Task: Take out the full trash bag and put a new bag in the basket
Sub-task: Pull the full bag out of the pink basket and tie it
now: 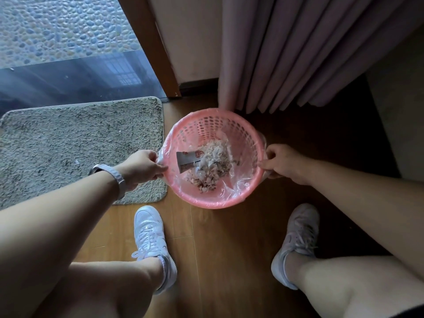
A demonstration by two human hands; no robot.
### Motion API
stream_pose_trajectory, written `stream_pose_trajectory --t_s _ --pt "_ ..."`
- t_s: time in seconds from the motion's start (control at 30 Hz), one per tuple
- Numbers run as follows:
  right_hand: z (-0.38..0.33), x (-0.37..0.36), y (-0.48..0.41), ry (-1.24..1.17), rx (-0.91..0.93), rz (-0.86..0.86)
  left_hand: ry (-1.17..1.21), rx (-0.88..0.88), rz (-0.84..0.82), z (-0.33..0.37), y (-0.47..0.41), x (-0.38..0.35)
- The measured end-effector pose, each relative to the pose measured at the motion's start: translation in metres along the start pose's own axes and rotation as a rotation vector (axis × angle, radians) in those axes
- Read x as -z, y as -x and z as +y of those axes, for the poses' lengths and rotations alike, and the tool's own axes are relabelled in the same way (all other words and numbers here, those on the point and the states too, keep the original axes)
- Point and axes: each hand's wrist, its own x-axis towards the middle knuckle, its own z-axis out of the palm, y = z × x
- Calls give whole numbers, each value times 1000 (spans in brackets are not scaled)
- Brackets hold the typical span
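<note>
A round pink basket (207, 120) with a perforated wall stands on the wooden floor between my feet and the curtain. A clear plastic trash bag (231, 188) lines it, folded over the rim. Inside lie crumpled tissues and scraps (212, 167) and a torn wrapper (185, 160). My left hand (143, 166) pinches the bag's edge at the left side of the rim. My right hand (282, 162) pinches the bag's edge at the right side of the rim. No new bag is in view.
A grey shaggy mat (80, 143) lies left of the basket, before a glass door (68, 72) with a wooden frame. A pink curtain (298, 53) hangs just behind the basket. My white shoes (150, 237) (298, 237) stand on the floor in front.
</note>
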Motion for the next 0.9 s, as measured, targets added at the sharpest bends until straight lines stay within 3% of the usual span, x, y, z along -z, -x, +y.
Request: stream_pose_trajectory --t_s 0.13,0.33,0.57,0.7,0.8,0.9 --pt "1 -5 5 183 114 16 -500 -193 32 2 7 -2" --pt "-7 -24 5 341 197 176 -681 -275 117 16 12 -20" --pt "-9 -23 2 283 249 204 -313 -180 146 13 8 -18" --pt "5 -23 6 148 238 166 -234 -181 131 1 11 -9" --pt "15 -19 9 -17 118 138 -161 -124 103 -9 16 -4" --pt "27 -12 13 -65 -82 -18 -208 -14 -15 -20 22 4"
